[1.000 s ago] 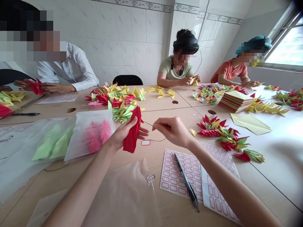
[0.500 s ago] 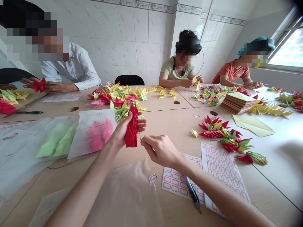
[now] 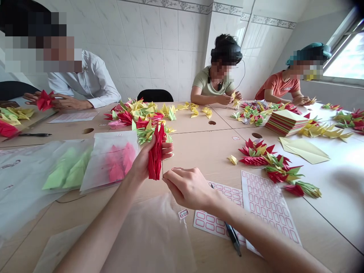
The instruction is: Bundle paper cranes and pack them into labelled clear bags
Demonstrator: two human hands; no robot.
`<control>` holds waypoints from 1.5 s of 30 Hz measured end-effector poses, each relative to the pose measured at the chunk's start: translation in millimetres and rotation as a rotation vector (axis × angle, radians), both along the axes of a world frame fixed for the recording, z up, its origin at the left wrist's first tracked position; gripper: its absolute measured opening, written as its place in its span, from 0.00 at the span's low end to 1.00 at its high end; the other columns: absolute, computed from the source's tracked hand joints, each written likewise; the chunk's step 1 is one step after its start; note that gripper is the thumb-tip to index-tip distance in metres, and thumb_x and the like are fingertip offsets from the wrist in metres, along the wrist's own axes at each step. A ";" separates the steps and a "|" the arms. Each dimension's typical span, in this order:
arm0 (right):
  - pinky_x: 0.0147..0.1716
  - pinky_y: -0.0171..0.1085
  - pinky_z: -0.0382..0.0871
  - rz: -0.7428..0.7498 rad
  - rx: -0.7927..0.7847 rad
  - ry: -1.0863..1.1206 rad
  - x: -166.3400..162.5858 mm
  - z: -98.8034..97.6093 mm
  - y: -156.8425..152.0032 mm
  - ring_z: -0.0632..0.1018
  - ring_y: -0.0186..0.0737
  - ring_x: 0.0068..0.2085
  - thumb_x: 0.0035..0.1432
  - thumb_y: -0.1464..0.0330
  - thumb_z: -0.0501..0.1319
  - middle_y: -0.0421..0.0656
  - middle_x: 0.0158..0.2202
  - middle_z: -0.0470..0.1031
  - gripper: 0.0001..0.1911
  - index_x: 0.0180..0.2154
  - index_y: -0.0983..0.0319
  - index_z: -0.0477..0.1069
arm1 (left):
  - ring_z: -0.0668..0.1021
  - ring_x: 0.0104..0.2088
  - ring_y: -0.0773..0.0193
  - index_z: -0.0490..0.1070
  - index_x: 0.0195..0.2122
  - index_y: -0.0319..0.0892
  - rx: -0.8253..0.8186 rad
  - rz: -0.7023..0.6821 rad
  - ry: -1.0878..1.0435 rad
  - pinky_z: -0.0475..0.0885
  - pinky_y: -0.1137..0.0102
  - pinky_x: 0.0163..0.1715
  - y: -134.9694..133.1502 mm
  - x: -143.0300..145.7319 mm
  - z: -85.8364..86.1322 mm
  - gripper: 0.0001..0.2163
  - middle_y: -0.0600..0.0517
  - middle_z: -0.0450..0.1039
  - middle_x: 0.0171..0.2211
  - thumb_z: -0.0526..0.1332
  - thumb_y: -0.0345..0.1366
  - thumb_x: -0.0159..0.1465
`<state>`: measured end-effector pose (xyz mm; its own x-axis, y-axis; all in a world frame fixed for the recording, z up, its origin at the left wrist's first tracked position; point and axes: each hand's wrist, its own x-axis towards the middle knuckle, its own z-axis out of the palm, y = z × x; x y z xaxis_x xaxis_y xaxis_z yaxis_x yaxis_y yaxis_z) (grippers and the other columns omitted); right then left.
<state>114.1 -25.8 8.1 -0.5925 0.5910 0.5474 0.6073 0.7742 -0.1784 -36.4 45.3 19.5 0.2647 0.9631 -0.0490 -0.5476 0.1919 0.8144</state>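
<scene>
My left hand [image 3: 145, 157] is wrapped around a bundle of red folded paper cranes [image 3: 156, 153], held upright above the table. Just to its right, my right hand [image 3: 186, 186] pinches a thin dark thread [image 3: 162, 167] that runs along the bundle's right side. The thread's ends are too fine to follow. Below my hands lies a clear plastic bag [image 3: 148, 231] with a small printed label [image 3: 183, 214]. Under my right forearm are sticker sheets [image 3: 267, 208] with red-outlined blank labels and a dark pen [image 3: 233, 239].
Clear bags with green folded paper [image 3: 66, 167] and pink folded paper [image 3: 121, 163] lie at left. Colourful paper cranes [image 3: 142, 113] are heaped ahead, and more [image 3: 273, 163] lie at right near a stack of coloured paper [image 3: 286, 123]. Several people sit across the table, handling folded paper.
My left hand has turned the red bundle slightly and shifted a little left. My right hand has moved slightly left and down, still pinching the thread.
</scene>
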 end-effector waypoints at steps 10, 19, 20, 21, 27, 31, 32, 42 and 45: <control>0.19 0.32 0.43 -0.027 0.062 -0.061 -5.6 -3.6 -5.8 0.61 0.30 0.21 0.59 0.72 0.47 0.37 0.22 0.65 0.07 0.31 0.61 0.61 | 0.75 0.18 0.72 0.69 0.26 0.37 -0.105 0.049 -0.090 0.73 0.79 0.19 -9.1 8.4 10.6 0.14 0.54 0.71 0.19 0.52 0.39 0.65; 0.18 0.33 0.40 -0.021 0.120 -0.068 -8.9 -10.3 -8.3 0.60 0.30 0.19 0.58 0.73 0.47 0.36 0.21 0.64 0.07 0.29 0.61 0.59 | 0.74 0.19 0.75 0.68 0.27 0.36 -0.132 0.086 -0.214 0.73 0.82 0.20 -6.3 8.0 13.0 0.14 0.55 0.69 0.20 0.50 0.38 0.66; 0.18 0.33 0.40 -0.029 0.116 -0.067 -9.0 -10.7 -8.2 0.60 0.30 0.19 0.58 0.72 0.47 0.36 0.21 0.64 0.07 0.29 0.61 0.59 | 0.74 0.19 0.75 0.68 0.28 0.36 -0.140 0.089 -0.208 0.73 0.82 0.20 -6.2 8.4 13.3 0.14 0.55 0.70 0.20 0.50 0.38 0.66; 0.18 0.33 0.40 -0.036 0.112 -0.068 -9.0 -11.0 -7.9 0.60 0.30 0.19 0.58 0.73 0.47 0.36 0.21 0.64 0.07 0.29 0.61 0.59 | 0.74 0.19 0.75 0.68 0.28 0.36 -0.152 0.092 -0.202 0.73 0.82 0.19 -6.1 8.9 13.6 0.15 0.55 0.70 0.20 0.49 0.38 0.66; 0.18 0.32 0.40 -0.054 0.117 -0.065 -9.0 -10.5 -6.6 0.62 0.29 0.19 0.58 0.73 0.47 0.36 0.21 0.65 0.07 0.29 0.61 0.59 | 0.75 0.19 0.74 0.69 0.27 0.36 -0.206 0.102 -0.185 0.73 0.81 0.19 -5.1 11.5 14.2 0.17 0.54 0.71 0.20 0.47 0.38 0.67; 0.17 0.32 0.40 -0.060 0.140 -0.069 -8.8 -11.1 -6.5 0.62 0.29 0.19 0.58 0.74 0.48 0.36 0.21 0.65 0.06 0.30 0.62 0.60 | 0.75 0.19 0.74 0.69 0.26 0.36 -0.232 0.110 -0.176 0.73 0.81 0.19 -5.2 12.3 13.0 0.18 0.54 0.71 0.21 0.47 0.39 0.67; 0.17 0.33 0.40 -0.059 0.139 -0.077 -8.8 -11.6 -6.3 0.63 0.29 0.19 0.57 0.74 0.48 0.36 0.22 0.65 0.06 0.30 0.62 0.60 | 0.75 0.19 0.74 0.69 0.26 0.36 -0.235 0.111 -0.169 0.73 0.81 0.19 -5.3 12.6 12.8 0.18 0.54 0.71 0.21 0.47 0.39 0.67; 0.18 0.33 0.41 -0.167 0.052 -0.189 -9.0 -17.6 -3.1 0.66 0.30 0.22 0.59 0.75 0.47 0.38 0.25 0.67 0.06 0.33 0.62 0.61 | 0.75 0.19 0.73 0.68 0.26 0.36 -0.284 0.141 -0.142 0.72 0.81 0.19 -3.3 19.3 11.4 0.16 0.53 0.71 0.19 0.48 0.38 0.66; 0.18 0.34 0.40 -0.217 0.029 -0.203 -9.3 -17.7 -4.1 0.68 0.31 0.24 0.60 0.75 0.47 0.38 0.26 0.68 0.07 0.35 0.62 0.61 | 0.74 0.18 0.73 0.67 0.25 0.35 -0.317 0.202 -0.150 0.72 0.81 0.19 -4.3 24.6 9.6 0.16 0.53 0.70 0.18 0.49 0.37 0.66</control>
